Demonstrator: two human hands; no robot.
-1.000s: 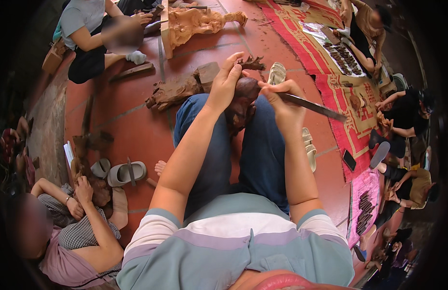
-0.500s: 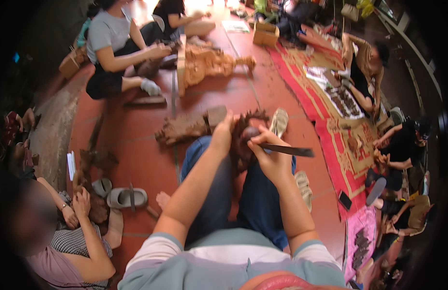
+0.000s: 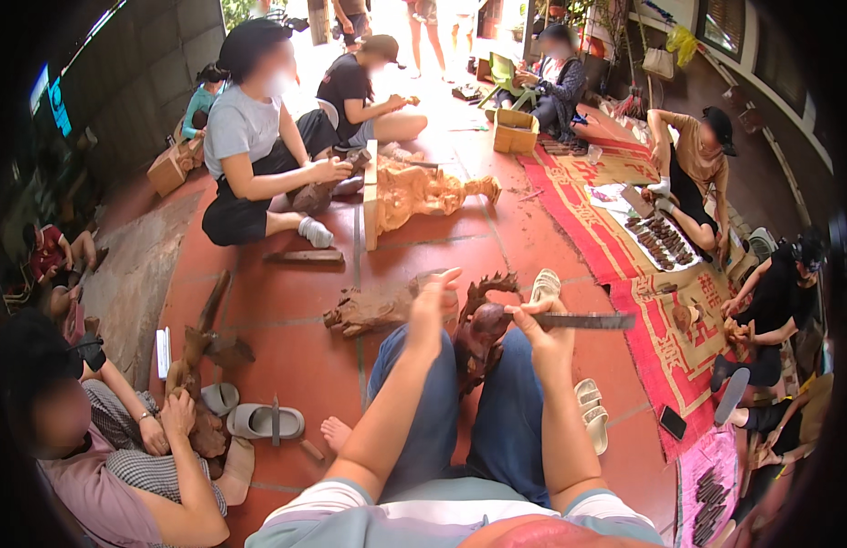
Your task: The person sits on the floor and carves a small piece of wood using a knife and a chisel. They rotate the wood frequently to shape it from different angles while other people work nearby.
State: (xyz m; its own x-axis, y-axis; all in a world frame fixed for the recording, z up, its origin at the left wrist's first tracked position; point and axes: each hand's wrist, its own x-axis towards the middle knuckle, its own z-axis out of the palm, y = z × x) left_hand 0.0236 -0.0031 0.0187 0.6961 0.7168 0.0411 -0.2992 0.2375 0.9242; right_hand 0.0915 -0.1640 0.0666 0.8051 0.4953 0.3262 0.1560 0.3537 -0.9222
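A dark reddish-brown wood carving (image 3: pixel 485 338) with a rounded smooth part and a jagged crest stands upright between my jeans-clad knees. My left hand (image 3: pixel 433 310) is raised just left of it, fingers stretched out, holding nothing; it appears apart from the carving. At the carving's right side, my right hand (image 3: pixel 544 333) pinches a long, flat, dark blade-like tool (image 3: pixel 592 321). The tool's far end points right, and its other end is near the rounded part. Whether its tip touches the wood I cannot tell.
Behind my left hand lies another rough carved piece (image 3: pixel 364 310). Farther off is a large orange-brown carving (image 3: pixel 423 196) beside a seated person. A red-and-tan mat (image 3: pixel 638 320) runs along the right, with a phone (image 3: pixel 672 422) on it. Sandals (image 3: pixel 266 423) and another person are at left.
My left hand has come off the carving and opened. My right hand, still gripping the tool, has drawn back slightly to the right. The view has tilted up, showing more of the background.
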